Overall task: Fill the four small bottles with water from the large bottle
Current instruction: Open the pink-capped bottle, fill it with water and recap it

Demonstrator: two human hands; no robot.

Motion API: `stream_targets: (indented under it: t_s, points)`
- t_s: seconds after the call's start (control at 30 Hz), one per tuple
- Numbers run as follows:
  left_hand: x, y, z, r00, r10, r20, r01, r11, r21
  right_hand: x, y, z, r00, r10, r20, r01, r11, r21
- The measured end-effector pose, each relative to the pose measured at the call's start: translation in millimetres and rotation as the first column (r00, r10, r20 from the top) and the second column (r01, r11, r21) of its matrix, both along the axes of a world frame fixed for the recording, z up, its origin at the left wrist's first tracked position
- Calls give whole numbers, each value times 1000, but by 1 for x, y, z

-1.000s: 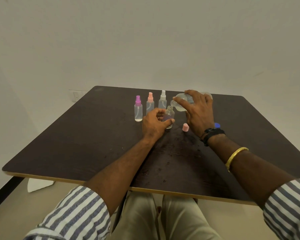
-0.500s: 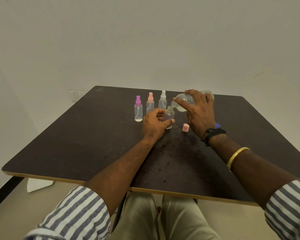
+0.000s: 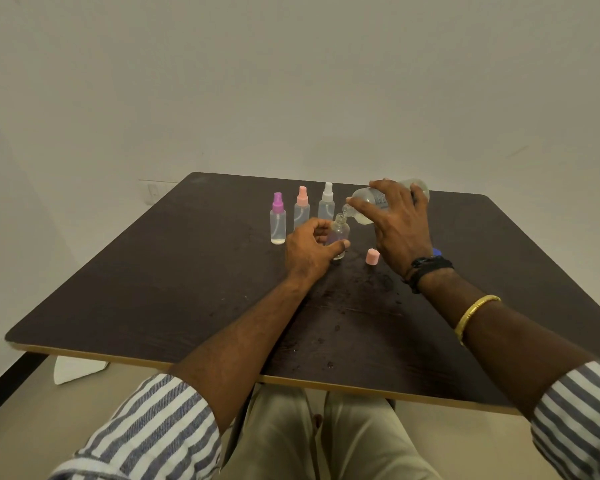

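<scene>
My right hand (image 3: pixel 399 223) grips the large clear bottle (image 3: pixel 368 202), tipped on its side with its mouth just over the open neck of a small uncapped bottle (image 3: pixel 340 233). My left hand (image 3: pixel 309 252) holds that small bottle upright on the dark table (image 3: pixel 174 289), thumb and fingers curled round its lower part. Three capped spray bottles stand in a row behind: purple cap (image 3: pixel 278 220), pink cap (image 3: pixel 301 209), white cap (image 3: pixel 326 204). Little water shows in the purple one.
A loose pink cap (image 3: pixel 372 256) lies on the table between my hands. A blue cap (image 3: pixel 437 251) peeks out behind my right wrist. Water drops speckle the tabletop in front of the bottles. A white scrap (image 3: pixel 77 370) lies on the floor at left.
The large bottle has tipped slightly further, its base rising a little. My left hand and the small bottle stay in place.
</scene>
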State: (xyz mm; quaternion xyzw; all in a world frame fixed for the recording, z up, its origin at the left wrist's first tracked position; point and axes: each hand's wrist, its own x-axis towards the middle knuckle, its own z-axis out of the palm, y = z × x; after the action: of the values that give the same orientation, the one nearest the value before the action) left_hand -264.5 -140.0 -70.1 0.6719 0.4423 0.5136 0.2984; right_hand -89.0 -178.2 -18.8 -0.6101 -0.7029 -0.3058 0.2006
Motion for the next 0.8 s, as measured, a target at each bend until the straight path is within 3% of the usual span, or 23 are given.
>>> stream_targets:
  t_s: [0.8]
  points:
    - [0,2,-5,1000,-16,9,16,1000,-7,4,3,1,1000,1,15,-2,997,75]
